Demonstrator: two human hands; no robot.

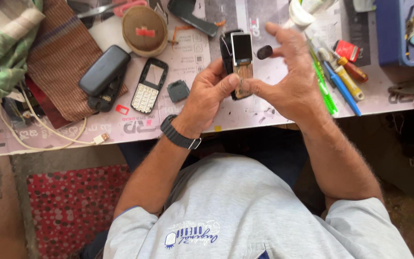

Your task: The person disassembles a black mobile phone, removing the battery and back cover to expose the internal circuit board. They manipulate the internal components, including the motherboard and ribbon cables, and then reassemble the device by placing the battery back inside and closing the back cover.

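Head view: both hands, left (206, 96) and right (291, 79), have fingers clamped on the phone (239, 64); squeeze harder and you'd crack its bare board.

A paper-covered workbench (245, 115) stands in daylight over a bare floor (1, 211) with a red dotted mat (73, 206).

Single head-worn view, looking steeply down from above and close in. Faces the near edge of the worktop (245, 120), which runs across the upper third of the frame. Takes in both forearms, the grey-shirted torso (245, 211) at the bottom, and floor with a red spotted mat (73, 201) lower left.
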